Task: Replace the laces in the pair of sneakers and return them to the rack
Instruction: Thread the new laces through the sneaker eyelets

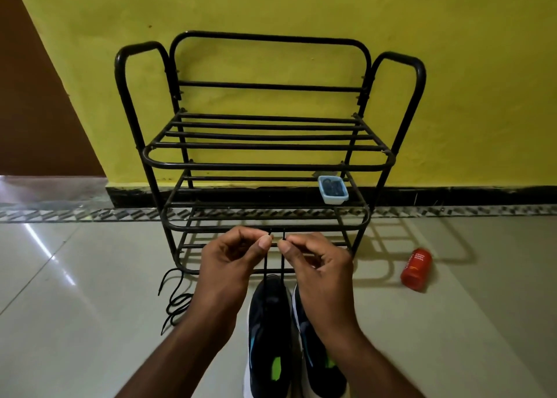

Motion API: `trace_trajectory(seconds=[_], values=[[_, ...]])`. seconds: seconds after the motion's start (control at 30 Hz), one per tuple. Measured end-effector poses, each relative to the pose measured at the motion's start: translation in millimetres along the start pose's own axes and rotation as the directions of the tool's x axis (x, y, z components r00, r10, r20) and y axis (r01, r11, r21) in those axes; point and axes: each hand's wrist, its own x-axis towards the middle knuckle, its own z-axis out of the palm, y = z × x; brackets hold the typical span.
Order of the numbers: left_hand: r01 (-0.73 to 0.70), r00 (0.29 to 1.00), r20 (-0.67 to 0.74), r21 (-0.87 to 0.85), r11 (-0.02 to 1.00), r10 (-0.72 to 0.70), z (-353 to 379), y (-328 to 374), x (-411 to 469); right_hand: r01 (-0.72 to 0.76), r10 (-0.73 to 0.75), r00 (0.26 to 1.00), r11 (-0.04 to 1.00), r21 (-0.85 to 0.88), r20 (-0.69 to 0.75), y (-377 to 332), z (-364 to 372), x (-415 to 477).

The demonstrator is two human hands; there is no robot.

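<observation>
Directly above the pair of dark sneakers (pixel 268 322), on the floor (pixel 90 277) at 6 o'clock, two ends of a black lace (pixel 265 266) are pinched between thumb and forefinger, one in the left hand (pixel 229 265), one in the right hand (pixel 319 268). The shoe rack (pixel 265 166) is placed at 12 o'clock, a loose lace (pixel 177 301) at 9 o'clock.

We see of ourselves only two bare hands, the left hand (pixel 229 265) and the right hand (pixel 319 269), each with a short, neatly trimmed thumbnail (pixel 265 242) and creased knuckles, and behind them the left forearm (pixel 180 346) and right forearm (pixel 372 357), uncovered as far as the bottom edge of the view.
</observation>
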Motion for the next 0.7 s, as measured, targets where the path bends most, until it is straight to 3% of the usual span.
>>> trace_trajectory(seconds=[0.7], values=[[-0.110, 0.994, 0.037, 0.099, 0.989, 0.107, 3.7, 1.2, -4.7, 0.049, -0.048, 0.999, 0.998, -0.037, 0.014, 0.1, -6.1, -0.9]])
